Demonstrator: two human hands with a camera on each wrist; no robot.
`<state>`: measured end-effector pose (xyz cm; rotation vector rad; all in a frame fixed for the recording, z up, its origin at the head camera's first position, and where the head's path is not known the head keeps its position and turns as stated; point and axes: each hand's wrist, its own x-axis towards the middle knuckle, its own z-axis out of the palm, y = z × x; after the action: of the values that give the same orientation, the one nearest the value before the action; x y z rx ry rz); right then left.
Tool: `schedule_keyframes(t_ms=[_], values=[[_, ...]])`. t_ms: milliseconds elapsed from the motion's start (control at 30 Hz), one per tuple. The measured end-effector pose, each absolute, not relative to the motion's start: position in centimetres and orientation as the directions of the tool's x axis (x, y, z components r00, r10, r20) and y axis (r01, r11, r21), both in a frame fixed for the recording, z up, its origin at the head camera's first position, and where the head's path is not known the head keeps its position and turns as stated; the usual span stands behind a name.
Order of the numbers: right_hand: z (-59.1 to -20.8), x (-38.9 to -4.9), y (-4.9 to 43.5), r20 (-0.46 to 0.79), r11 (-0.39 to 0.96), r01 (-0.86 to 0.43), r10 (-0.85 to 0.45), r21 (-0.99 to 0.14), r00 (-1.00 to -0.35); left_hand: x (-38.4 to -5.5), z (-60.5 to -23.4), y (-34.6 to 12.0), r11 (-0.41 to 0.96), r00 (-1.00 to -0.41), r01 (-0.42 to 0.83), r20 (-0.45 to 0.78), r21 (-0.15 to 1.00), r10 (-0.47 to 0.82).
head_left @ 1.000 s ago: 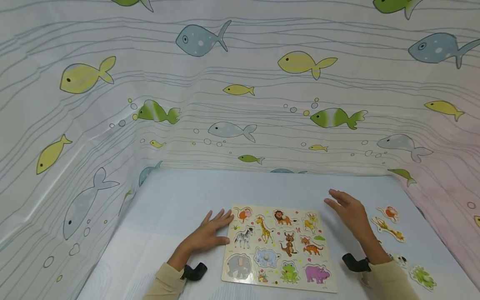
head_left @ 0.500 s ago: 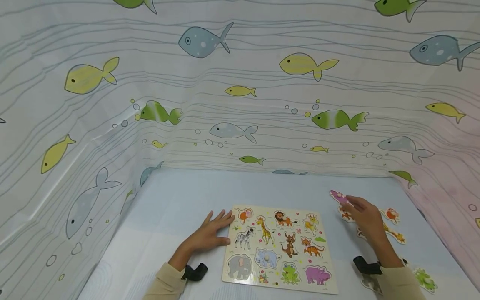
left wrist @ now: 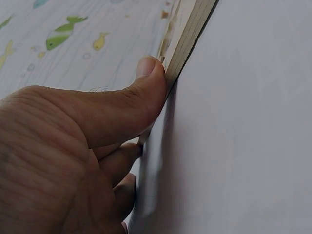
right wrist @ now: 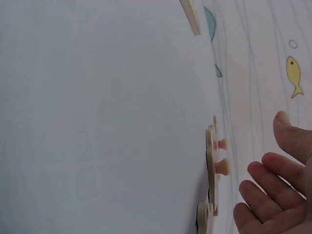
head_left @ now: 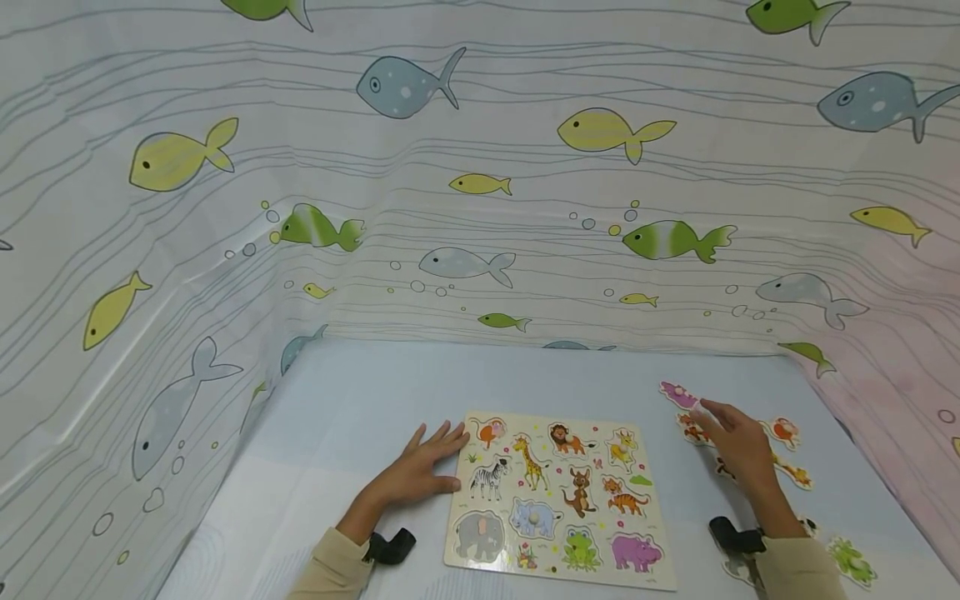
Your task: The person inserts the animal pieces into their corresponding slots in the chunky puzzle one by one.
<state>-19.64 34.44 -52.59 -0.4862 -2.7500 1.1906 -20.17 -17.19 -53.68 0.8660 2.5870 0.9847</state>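
My left hand lies at the left side of the wooden animal puzzle board, fingers spread; in the left wrist view its thumb touches the board's edge. A blue rhino-like piece with a knob sits in the board. My right hand is over the loose pieces right of the board, its fingertips near a purple hippo piece. In the right wrist view, the right hand has loosely bent fingers holding nothing, apart from the knobbed pieces.
Around the right arm lie an orange animal piece, a monkey piece, a giraffe piece, a leafy green piece and a partly hidden grey piece. A fish-patterned cloth surrounds the pale table.
My right hand has drawn back to the right and slightly nearer, uncovering the purple hippo piece and an orange piece. My left hand has stayed at the board's edge.
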Motion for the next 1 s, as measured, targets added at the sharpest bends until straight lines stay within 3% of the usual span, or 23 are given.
schedule_keyframes(t_ms=[500, 1000], values=[[-54.0, -20.0, 35.5, -0.087, 0.683, 0.305, 0.334, -0.663, -0.938, -20.3, -53.9, -17.2, 0.588, -0.792, 0.445, -0.01, 0.675, 0.611], [-54.8, -19.3, 36.7, -0.07, 0.721, 0.217, 0.228, -0.659, -0.971, -20.3, -53.9, -17.3, 0.568, -0.782, 0.468, 0.017, 0.677, 0.624]])
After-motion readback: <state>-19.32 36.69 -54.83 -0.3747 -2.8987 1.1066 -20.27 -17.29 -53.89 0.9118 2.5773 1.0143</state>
